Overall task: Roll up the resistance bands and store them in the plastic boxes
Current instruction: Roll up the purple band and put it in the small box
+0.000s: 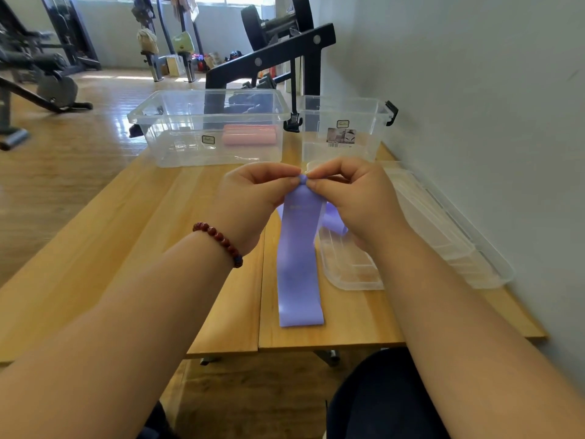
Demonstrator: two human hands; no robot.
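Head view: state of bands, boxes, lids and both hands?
Purple band: far end pinched, barely rolled; rest flat on table.
Pink band: rolled, inside large box.
Large box: open.
Small box: open, no band visible.
Lids: off, on table.
Left hand: pinching purple band.
Right hand: pinching purple band.

Rolled band (pixel 248 138) in left box (pixel 177 147), behind flat band (pixel 299 280)

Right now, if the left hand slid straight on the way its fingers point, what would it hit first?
Probably the right hand: the left hand points at it across the purple band end both pinch.
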